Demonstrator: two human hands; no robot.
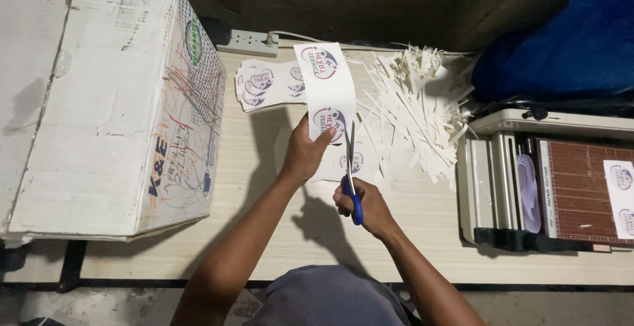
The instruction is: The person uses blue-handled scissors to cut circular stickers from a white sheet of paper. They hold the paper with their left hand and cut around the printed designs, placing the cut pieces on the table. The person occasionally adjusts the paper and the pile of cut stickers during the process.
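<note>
A: Grip status?

B: Right hand (370, 206) closed through the blue handles of the scissors (352, 179), fingers in the loops. Blades point away from the body, up toward the printed strip (328, 92). Can't tell how far the blades are parted; too thin to read from the head view.

A: Left?

B: Left hand (305, 154) pinches the strip's lower edge, thumb on top, just left of the blades. The strip rises from that pinch and runs away from the person, long axis roughly in line with the scissors. Two round printed labels on it, one near the far end, one right at the thumb.

A: So blade versus paper?

B: Blade tips sit at the strip's right edge, beside the lower label. Left hand is the nearer one to the paper; right hand is below it, closer to the body.

A: Surroundings?

B: Stack of cut labels (264, 83) further out on the left, pile of white offcut slivers (416, 108) to the right. Cardboard box (112, 101) far left, paper cutter (555, 187) far right, power strip (249, 41) at the back of the wooden table (264, 240).
</note>
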